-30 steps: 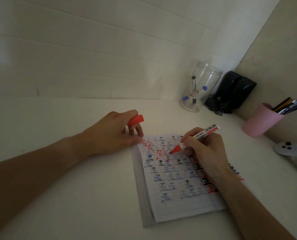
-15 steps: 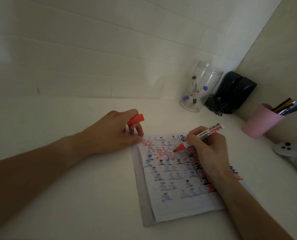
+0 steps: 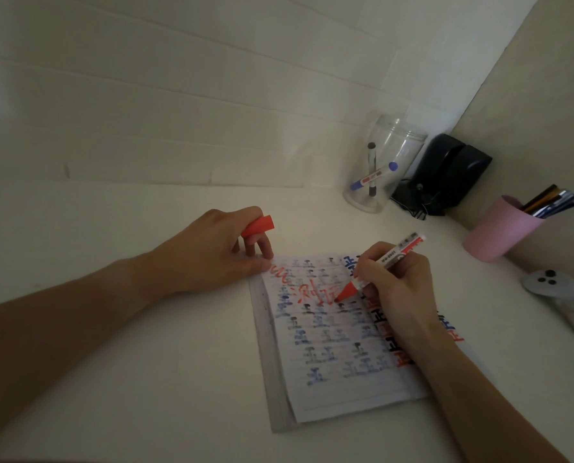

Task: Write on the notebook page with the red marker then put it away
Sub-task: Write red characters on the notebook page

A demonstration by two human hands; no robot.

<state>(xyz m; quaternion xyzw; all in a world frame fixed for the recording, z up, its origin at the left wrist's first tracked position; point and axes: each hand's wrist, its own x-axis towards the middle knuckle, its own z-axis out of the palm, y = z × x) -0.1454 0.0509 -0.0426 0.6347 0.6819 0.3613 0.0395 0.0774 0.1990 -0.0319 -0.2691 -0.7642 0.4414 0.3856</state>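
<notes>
Your right hand (image 3: 401, 289) gripped the red marker (image 3: 381, 267) in a writing hold, tip down on the notebook page (image 3: 339, 372) near its upper middle, touching fresh red strokes. The barrel slanted up toward the tabletop's far right corner. Your left hand (image 3: 218, 255) was curled shut around the red cap (image 3: 259, 226), fingertips (image 3: 264, 264) pressing the page's top-left corner. The notebook lay flat on the tabletop (image 3: 145, 379), right of centre, its page covered in rows of blue, black and red marks. In the far right corner stood a clear jar (image 3: 384, 165) holding two markers, a black device (image 3: 446, 175) just beside it. A pink cup (image 3: 496, 228) of pens stood near the right edge.
</notes>
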